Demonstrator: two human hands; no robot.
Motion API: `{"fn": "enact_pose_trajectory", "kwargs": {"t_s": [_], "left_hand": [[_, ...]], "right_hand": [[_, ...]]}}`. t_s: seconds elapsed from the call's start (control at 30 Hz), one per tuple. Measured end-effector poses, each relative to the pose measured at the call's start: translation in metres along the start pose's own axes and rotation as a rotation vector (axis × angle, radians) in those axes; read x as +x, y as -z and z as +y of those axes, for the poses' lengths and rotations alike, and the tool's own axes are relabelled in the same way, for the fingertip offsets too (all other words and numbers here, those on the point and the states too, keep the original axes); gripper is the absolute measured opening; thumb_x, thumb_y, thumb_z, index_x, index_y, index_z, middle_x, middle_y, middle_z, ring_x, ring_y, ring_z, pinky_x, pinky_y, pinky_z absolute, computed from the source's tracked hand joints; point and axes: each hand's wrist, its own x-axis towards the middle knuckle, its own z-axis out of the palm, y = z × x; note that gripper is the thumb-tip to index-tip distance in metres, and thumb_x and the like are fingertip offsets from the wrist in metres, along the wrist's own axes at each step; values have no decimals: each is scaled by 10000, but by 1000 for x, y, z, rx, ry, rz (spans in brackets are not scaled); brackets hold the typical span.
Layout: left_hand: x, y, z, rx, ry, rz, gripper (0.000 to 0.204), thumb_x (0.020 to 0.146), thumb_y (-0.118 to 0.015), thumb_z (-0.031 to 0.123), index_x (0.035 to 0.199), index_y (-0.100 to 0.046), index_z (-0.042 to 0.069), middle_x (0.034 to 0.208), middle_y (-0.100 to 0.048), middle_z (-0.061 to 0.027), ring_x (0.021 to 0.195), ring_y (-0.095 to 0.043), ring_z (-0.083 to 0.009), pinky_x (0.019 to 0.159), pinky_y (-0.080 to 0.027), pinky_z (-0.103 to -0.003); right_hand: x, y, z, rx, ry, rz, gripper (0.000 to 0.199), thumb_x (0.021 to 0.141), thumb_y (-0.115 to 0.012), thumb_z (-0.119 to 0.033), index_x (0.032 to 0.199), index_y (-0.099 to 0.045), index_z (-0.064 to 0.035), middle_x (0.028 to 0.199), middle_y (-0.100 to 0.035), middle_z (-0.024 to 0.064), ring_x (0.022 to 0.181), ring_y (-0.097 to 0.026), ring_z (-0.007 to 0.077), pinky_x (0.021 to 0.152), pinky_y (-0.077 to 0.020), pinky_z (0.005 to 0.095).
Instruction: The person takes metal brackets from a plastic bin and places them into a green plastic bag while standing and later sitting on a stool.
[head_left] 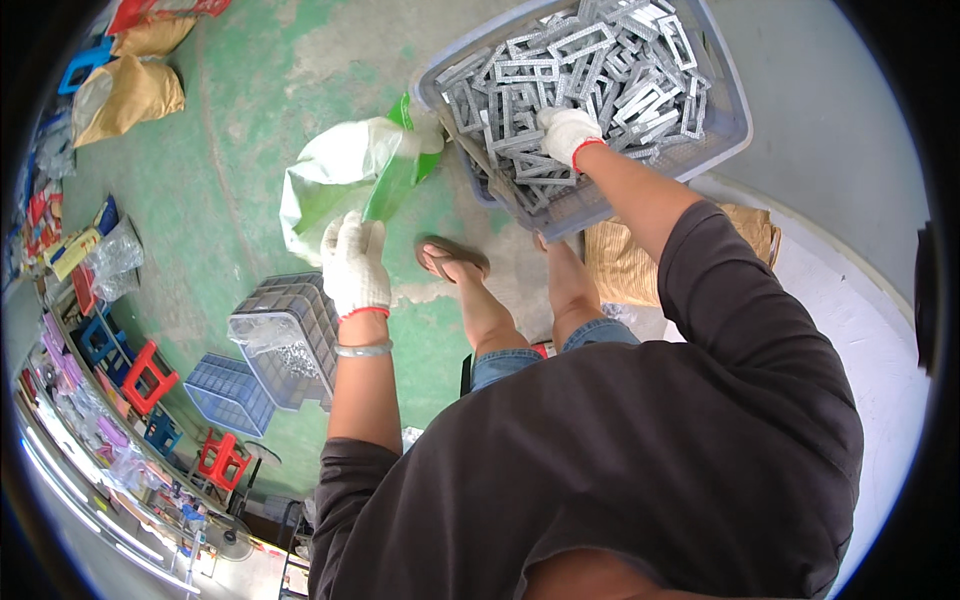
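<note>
My left hand (355,268), in a white knit glove with a red cuff, is closed on the near rim of a white and green sack (345,150). The sack stands on the floor with its mouth spread. To the right, my right hand (568,136), gloved the same way, reaches into a large grey-blue plastic crate (738,108). Its fingers are curled down among many silvery rectangular metal frames (640,100); what they grip is hidden. A long narrow strip (478,160) lies along the crate's left side.
Crates stand at lower left: a grey one (285,300) holding small parts in plastic, and a blue one (228,390). Red stools (150,378) line a cluttered bench. A brown sack (625,262) sits by my feet, beside the wall. Another paper-like sack (130,100) is far left.
</note>
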Motion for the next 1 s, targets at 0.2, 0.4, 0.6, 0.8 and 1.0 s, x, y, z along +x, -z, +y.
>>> {"fn": "enact_pose_trajectory", "kwargs": {"t_s": [0.2,0.4,0.6,0.8,1.0], "left_hand": [[-41,-57,-4,-1,614,-271,596,896,-697,403,1289,-495,3,1153,-581,-136,991,-614,-279,818,-541,-390],[-43,-89,-18,-135,526,-655,413,994,-573,257,1283,-517,-32,1151,-612,-179,1011,-617,-276,795,-555,-386],[-71,-91,4,37,115,-599,457,927,-605,-2,1360,-465,-34,1205,-601,-155,1098,-598,-219,932,-528,-382],[-83,-83,8,304,-322,-608,641,870,-635,-83,1450,-369,-23,1244,-620,-185,1095,-622,-214,942,-506,-326],[-92,-68,18,398,-416,-532,732,873,-639,-73,1499,-267,-4,1241,-619,-191,1114,-607,-214,978,-473,-330]], "right_hand": [[-68,21,0,218,446,342,183,781,-678,-180,943,-654,-98,1027,-676,118,931,-657,339,760,-530,436],[-137,57,-22,294,879,756,244,791,-653,-99,1033,-671,-115,1136,-643,69,966,-656,280,742,-559,369],[-116,18,-5,318,342,490,555,791,-683,-191,1322,-539,-126,1290,-567,131,1077,-620,333,866,-535,432],[-61,-35,-2,-24,161,124,459,806,-677,-203,1235,-544,-109,1215,-576,142,1064,-632,348,845,-542,458],[-42,-42,2,-120,135,138,293,843,-571,-96,1135,-594,-117,1131,-604,145,964,-671,351,778,-559,466]]}}
